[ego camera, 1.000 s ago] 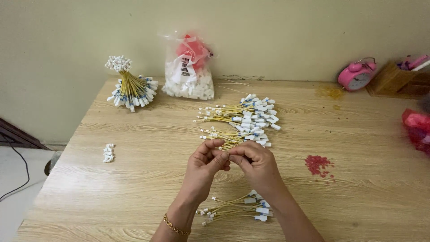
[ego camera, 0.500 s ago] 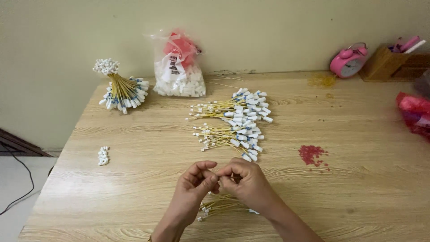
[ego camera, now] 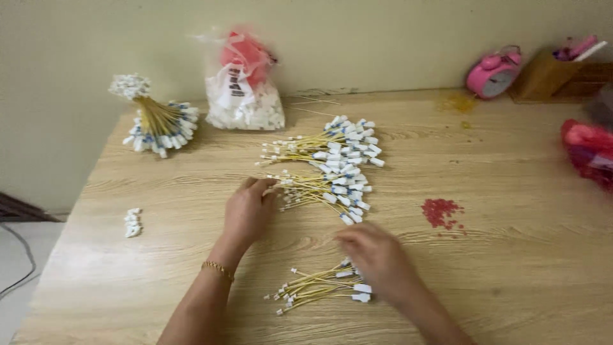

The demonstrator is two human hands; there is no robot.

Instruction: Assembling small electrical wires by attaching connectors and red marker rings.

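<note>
The left hand lies palm down on the pale wood-grain tabletop, its fingers spread a little and stretched toward the left end of the middle pile of thin yellow wires with white plastic connectors, the fingertips touching or just short of the wire ends; I cannot tell whether they pinch one. The right hand is blurred and rests over the right end of the near small bunch of yellow wires with white connectors; its fingers curl downward onto the connectors, but whether they are closed on anything cannot be told.

Farther back lies a larger spread of the same yellow wires. At the far left a tied bundle of yellow wires fanned out with blue-and-white ends lies on the tabletop. Beside it, against the wall, stands a clear plastic bag of white parts with red on top. A few loose white connectors lie near the left edge. A scatter of small red pieces lies to the right of the middle pile. At the far right stands a pink alarm clock.
</note>
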